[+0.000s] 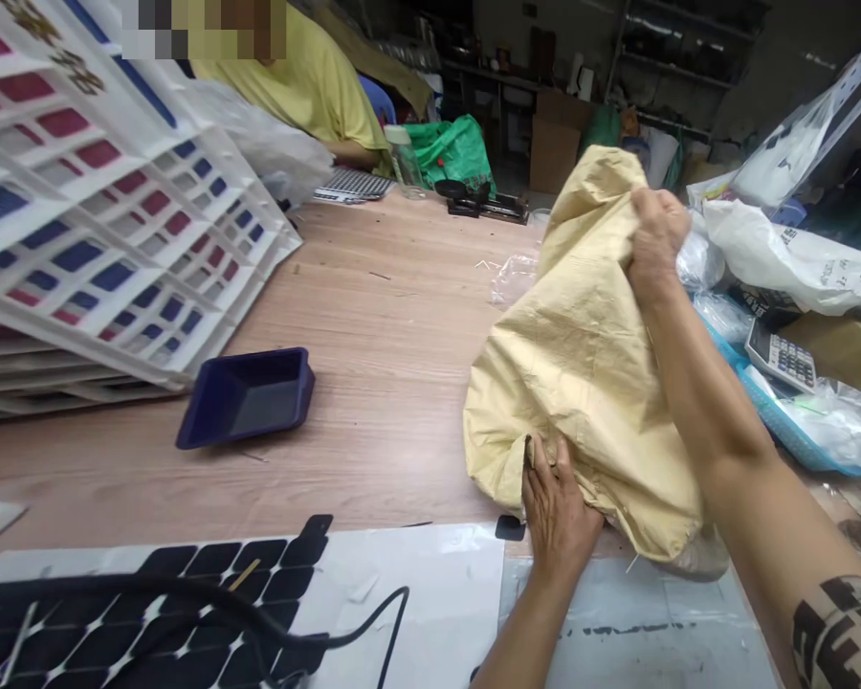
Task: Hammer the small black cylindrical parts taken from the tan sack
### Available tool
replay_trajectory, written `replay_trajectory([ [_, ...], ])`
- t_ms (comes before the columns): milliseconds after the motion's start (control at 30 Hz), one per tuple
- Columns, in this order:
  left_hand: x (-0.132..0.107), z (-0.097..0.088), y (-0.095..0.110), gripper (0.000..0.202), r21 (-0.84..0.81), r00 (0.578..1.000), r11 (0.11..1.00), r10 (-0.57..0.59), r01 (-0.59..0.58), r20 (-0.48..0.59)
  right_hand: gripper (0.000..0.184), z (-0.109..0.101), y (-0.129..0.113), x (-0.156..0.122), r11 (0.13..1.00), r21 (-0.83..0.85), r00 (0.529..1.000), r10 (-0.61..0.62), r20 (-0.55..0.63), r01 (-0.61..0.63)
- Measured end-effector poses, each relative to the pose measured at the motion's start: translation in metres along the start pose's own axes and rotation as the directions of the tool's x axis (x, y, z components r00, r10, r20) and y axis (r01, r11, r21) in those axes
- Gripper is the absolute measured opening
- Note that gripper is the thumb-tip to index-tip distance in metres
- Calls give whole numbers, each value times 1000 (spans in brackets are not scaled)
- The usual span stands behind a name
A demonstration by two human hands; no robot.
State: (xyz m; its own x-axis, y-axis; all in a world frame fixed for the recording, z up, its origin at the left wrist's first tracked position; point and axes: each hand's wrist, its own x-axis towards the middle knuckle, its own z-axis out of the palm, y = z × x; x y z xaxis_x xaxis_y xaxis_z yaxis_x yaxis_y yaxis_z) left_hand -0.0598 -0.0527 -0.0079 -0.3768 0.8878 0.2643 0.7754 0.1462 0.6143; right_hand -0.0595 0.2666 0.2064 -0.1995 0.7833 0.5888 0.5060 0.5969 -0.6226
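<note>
The gathered upper end of a yellow woven sack (581,344) is being clenched in the right hand (658,234), the fingers being curled tightly around the bunched fabric. Lower down, the sack's near side is being pressed by the left hand (563,522), its fingers being held almost straight and slightly apart; its thumb is being hidden, so whether a fold is being pinched there is not being revealed. The sack is being held on the right part of the desk (387,335), its upper end being raised above a broad, slumping bottom. From its creases, a soft, limp, hardly fragile material is being suggested; its weight is being left uncertain, since any contents are being concealed. As a faint sheen is being shown, some slipping under a flat palm is being expected, and a fistful of folds is being judged the surer hold, with the lower edge being supported. Farther out, a dark blue plastic tray (248,397) is being seen well apart to the left, and a calculator (782,359) is being seen by a light blue basket (804,440) to the right.
</note>
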Motion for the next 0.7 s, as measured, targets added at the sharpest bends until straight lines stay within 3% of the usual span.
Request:
replay_trajectory([
  [67,-1,2,-2,92,-23,999,999,30,-30,-24,48,-20,-25,-11,988,130,962,-48,-268,86],
  [133,-1,4,-3,94,-37,999,999,34,-35,-33,45,-37,-48,-28,938,282,902,-67,-426,203],
  [233,-2,5,-3,93,-32,1000,999,13,-14,-28,39,-55,-70,-68,844,413,833,-69,-550,342],
  [367,-4,10,-2,89,-3,1000,1000,-21,21,-18,29,-72,-69,-133,765,564,912,-76,-402,312],
  [433,-4,12,-2,89,4,1000,1000,-26,26,-7,29,-77,-56,-156,727,629,956,-138,-258,275],
  [500,-4,12,-3,89,6,1000,1000,-20,20,10,36,-77,-41,-167,765,624,982,-187,-23,160],
  [567,-3,9,-2,88,7,1000,1000,-16,16,8,39,-72,-26,-169,865,501,957,-126,263,-23],
  [600,-2,7,-2,88,6,1000,1000,-16,16,1,38,-68,-20,-168,915,398,916,-97,389,-72],
  [633,-1,5,-1,88,5,1000,1000,-16,16,-7,36,-64,-15,-166,957,281,861,-77,503,-78],
  [700,0,2,0,89,2,1000,1000,-12,12,-10,32,-58,-9,-158,991,131,802,-51,595,-34],
])
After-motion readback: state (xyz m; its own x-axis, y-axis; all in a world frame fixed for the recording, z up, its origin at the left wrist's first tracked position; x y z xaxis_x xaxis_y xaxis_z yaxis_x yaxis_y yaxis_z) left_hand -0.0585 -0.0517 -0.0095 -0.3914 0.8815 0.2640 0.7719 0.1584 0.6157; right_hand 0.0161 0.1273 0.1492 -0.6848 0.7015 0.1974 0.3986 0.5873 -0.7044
